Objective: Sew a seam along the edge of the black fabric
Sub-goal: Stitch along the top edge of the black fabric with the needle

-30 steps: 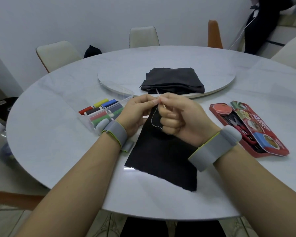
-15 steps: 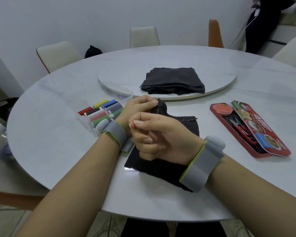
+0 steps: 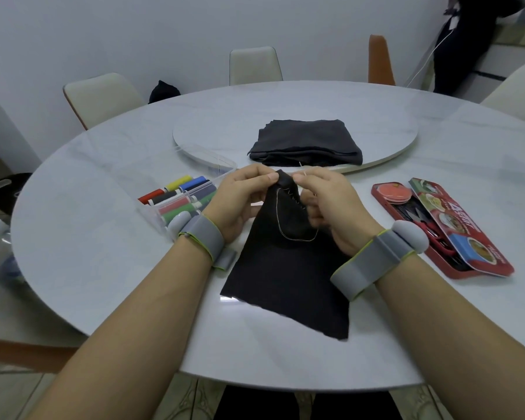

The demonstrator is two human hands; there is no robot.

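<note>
**Back at the edge for the next stitch**

The thin woven black fabric (image 3: pixel 285 268) lay at the near edge of the round white marble bench (image 3: pixel 103 237), its lower end flat on the top and its far end lifted up between my hands. It was soft, light cloth. It would sag and fold wherever I let go, so the place to hold it was right at the edge being sewn, close on either side of the last stitch, to keep that short stretch taut.

My left hand (image 3: pixel 240 201) had its fingers (image 3: pixel 267 177) pinching the raised edge. My right hand (image 3: pixel 331 207) pinched what looked like the slim metal needle (image 3: pixel 306 173) just beside them, though it was too small to be sure, and its other fingers were curled in. A row of pale slanted stitches (image 3: pixel 293 197) ran down the edge, and a loop of pale thread (image 3: pixel 281 225) hung slack across the cloth.

Half a second before, my right hand had been drawn towards me as a fist over the cloth, pulling the thread through. Now it was back at the edge, and the thread had gone slack.

The clear box of coloured thread spools (image 3: pixel 182 198) sat to the left, and the open red tin (image 3: pixel 437 225) towards the right edge.
</note>
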